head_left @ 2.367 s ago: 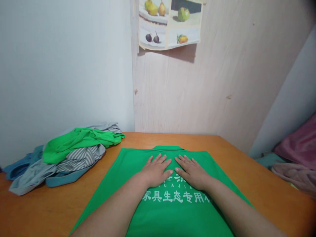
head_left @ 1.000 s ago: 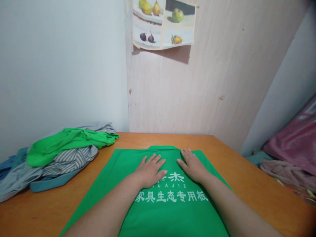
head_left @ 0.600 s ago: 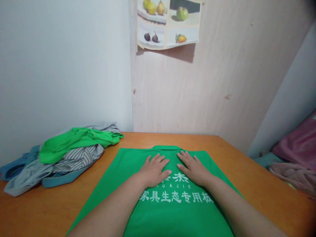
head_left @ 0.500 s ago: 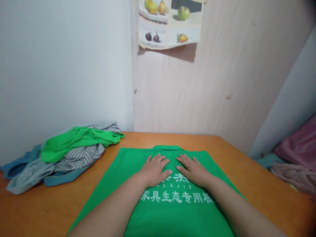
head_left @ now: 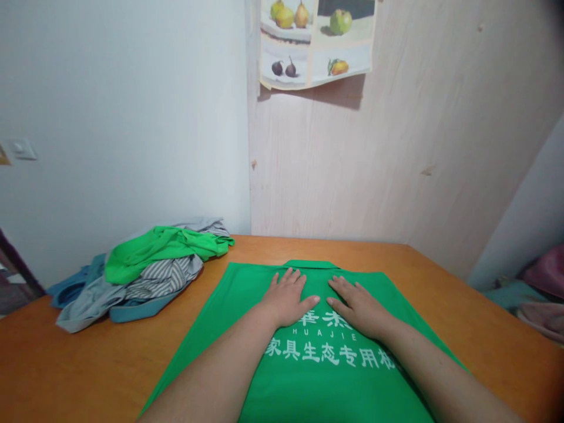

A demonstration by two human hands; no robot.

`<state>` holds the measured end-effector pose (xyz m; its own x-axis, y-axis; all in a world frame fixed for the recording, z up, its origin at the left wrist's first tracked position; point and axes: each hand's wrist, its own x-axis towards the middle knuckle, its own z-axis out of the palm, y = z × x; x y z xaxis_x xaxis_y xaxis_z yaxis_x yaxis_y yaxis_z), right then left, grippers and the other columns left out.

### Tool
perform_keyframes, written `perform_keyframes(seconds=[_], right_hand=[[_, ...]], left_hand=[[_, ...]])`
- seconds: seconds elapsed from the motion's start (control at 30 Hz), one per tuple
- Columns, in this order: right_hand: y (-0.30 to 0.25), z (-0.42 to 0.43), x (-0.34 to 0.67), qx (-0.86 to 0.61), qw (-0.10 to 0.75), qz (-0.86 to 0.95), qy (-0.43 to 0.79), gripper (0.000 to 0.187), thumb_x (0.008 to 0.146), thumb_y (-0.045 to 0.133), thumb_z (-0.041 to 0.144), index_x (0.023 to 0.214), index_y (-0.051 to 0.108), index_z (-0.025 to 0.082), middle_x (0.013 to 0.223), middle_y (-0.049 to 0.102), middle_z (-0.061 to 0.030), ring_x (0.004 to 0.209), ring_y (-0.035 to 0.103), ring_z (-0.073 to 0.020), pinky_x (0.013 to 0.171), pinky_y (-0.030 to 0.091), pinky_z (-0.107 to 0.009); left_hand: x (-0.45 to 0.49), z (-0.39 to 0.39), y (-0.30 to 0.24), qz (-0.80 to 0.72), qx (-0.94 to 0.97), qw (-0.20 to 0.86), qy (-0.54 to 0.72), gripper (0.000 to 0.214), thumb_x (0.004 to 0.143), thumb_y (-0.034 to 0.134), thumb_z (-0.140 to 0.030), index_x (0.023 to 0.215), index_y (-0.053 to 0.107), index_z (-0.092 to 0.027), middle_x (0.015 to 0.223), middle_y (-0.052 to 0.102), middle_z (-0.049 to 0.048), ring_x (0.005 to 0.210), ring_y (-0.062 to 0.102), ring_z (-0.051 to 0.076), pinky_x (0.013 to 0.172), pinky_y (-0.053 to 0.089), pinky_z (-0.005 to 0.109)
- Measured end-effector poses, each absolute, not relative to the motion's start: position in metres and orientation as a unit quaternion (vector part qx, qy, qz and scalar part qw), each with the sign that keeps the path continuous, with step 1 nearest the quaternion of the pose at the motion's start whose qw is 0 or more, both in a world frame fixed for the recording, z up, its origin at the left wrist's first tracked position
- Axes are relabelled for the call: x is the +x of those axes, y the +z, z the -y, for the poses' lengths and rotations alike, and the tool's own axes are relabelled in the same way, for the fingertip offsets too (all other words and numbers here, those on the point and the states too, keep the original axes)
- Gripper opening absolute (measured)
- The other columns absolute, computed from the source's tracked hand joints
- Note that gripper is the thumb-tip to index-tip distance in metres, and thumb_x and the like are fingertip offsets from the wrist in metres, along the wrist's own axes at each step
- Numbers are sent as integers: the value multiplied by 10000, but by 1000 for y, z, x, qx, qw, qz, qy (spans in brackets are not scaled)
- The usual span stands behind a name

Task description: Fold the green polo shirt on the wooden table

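Observation:
A green collared shirt lies spread on the wooden table, its white lettering facing up and its collar at the far end. My left hand rests flat on the upper part of the shirt, left of centre, fingers stretched toward the collar and thumb out to the right. To its right, my right hand also lies flat on the cloth, fingers extended. Both hands partly cover the lettering, and neither grips anything. My forearms hide parts of the shirt's sides.
At the left of the table is a loose heap of clothes, with a bright green garment over a striped one and blue-grey ones. A fruit poster hangs on the back wall. Pink fabric lies beyond the table's right edge.
The view has turned slightly left, so everything sits further right and a wall switch now shows. My left hand's fingers have shifted slightly; both hands remain flat on the shirt.

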<state>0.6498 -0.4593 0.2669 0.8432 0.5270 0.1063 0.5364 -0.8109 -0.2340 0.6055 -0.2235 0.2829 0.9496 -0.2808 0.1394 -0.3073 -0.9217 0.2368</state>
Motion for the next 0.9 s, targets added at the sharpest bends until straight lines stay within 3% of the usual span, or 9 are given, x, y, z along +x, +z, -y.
perform_keyframes(seconds=[0.27,0.57,0.73,0.9], right_hand=[[265,461,651,-954,113,278,-15,721,937,300,662,1504,355,221,1570,305,-71,1458,229,-252,1185,157,-516],[263,462,652,-953,117,279,-22,726,927,294,684,1500,366,243,1558,336,-71,1453,242,-257,1183,163,-520],[262,462,652,-954,111,278,-27,717,932,293,671,1503,359,242,1560,333,-65,1456,235,-256,1182,172,-516],[267,461,651,-958,99,269,-19,699,928,331,641,1480,406,219,1552,351,-69,1443,270,-272,1168,212,-509]], left_hand=[[609,225,282,127,984,125,29,844,881,201,-777,1491,356,-216,1596,253,91,1478,155,292,1157,125,608],[614,217,277,124,980,114,110,713,919,246,-703,1358,502,-203,1465,461,120,1375,357,299,1147,217,545],[614,216,279,90,986,111,85,730,909,273,-705,1388,455,-185,1494,415,142,1393,314,315,1130,220,591],[613,218,280,91,983,108,119,705,898,316,-708,1300,537,-172,1386,516,158,1299,418,328,1093,288,568]])
